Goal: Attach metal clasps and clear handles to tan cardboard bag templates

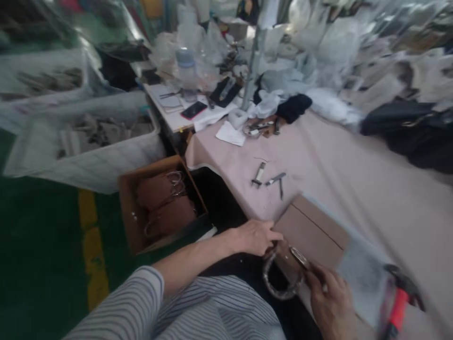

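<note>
A brown bag (287, 260) with a round, plastic-wrapped handle (277, 294) and an oval metal piece is held at the table's near edge. My left hand (255, 237) is closed on its far left corner, some fingertips hidden. On the right side my right hand (331, 295) grips the bag beside the metal piece, thumb and fingers pressed together. Just beyond the bag lies a flat brown cardboard piece (311, 231) with a dark line across it.
A red-handled tool (398, 307) lies at the near right. Small metal parts (259, 174) rest on the pink tablecloth (318, 156). An open carton (127, 208) with brown bags stands left on the floor, near white bins (95, 163). A phone (194, 110) and bottle (187, 71) are behind.
</note>
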The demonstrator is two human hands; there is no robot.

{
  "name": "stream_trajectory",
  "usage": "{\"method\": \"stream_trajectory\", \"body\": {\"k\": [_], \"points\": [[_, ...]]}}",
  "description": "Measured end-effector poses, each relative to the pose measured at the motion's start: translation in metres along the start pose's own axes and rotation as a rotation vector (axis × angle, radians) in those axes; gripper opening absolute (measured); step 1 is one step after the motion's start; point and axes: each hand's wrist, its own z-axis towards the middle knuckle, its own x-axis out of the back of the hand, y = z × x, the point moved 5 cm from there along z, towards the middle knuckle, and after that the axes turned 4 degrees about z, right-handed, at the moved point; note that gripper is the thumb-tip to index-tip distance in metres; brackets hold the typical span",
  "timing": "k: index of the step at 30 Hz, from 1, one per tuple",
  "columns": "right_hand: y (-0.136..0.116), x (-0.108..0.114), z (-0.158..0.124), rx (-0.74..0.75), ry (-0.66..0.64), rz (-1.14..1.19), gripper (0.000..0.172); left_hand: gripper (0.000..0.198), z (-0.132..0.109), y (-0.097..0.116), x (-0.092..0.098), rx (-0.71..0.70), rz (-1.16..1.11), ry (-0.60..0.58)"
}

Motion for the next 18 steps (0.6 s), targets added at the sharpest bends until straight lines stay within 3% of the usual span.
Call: {"method": "stream_trajectory", "body": {"k": [3, 10, 13, 16, 18], "points": [[0.014, -0.002, -0.004, -0.123, 0.129, 0.03, 0.029, 0.006, 0.005, -0.003, -0.01, -0.077, 0.028, -0.023], [0.02, -0.004, -0.001, -0.141, 0.141, 0.097, 0.035, 0.012, 0.011, -0.003, -0.013, -0.266, 0.223, -0.064], [0.021, -0.006, 0.001, -0.15, 0.145, 0.121, 0.037, 0.023, 0.018, -0.006, -0.008, -0.301, 0.323, 0.07], [0.021, -0.009, 0.003, -0.174, 0.172, 0.127, 0.039, 0.03, 0.027, -0.009, -0.002, -0.18, 0.319, 0.223], [0.023, -0.009, 0.004, -0.199, 0.207, 0.124, 0.04, 0.028, 0.03, -0.005, -0.003, -0.15, 0.309, 0.244]]}}
